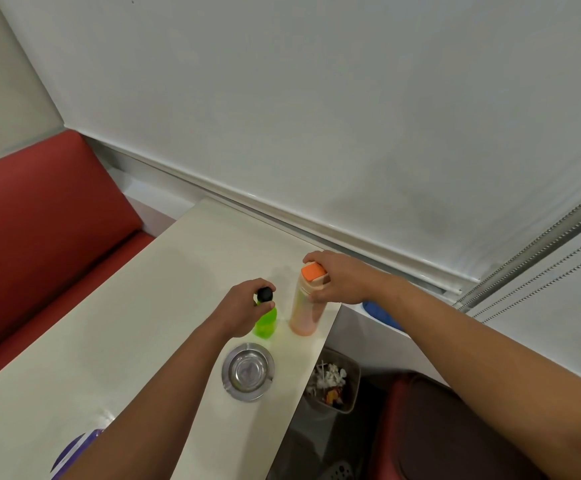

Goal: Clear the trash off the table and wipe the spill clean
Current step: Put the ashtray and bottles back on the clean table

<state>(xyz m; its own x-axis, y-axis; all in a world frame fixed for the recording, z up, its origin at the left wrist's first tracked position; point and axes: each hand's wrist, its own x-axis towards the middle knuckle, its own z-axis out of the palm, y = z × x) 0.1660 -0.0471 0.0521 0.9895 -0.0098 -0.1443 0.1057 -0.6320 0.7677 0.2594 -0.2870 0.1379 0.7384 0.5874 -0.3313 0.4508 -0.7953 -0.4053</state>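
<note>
Both arms are reaching forward over the table (136,306). The left hand (244,308) is gripping the neck of the green bottle (265,322) below its black cap. The right hand (342,278) is holding the orange-lidded bottle (304,306) at its top. Both bottles are standing upright, side by side near the table's right edge. A metal ashtray (248,371) is sitting just nearer. Beside the table, the bin (334,384) is holding crumpled paper and wrappers.

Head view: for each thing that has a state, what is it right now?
Green bottle: upright, black cap on, gripped by left hand.
Orange bottle: upright, lid closed, gripped by right hand.
Ashtray: upright, looks empty.
Bin: beside table, trash inside.
</note>
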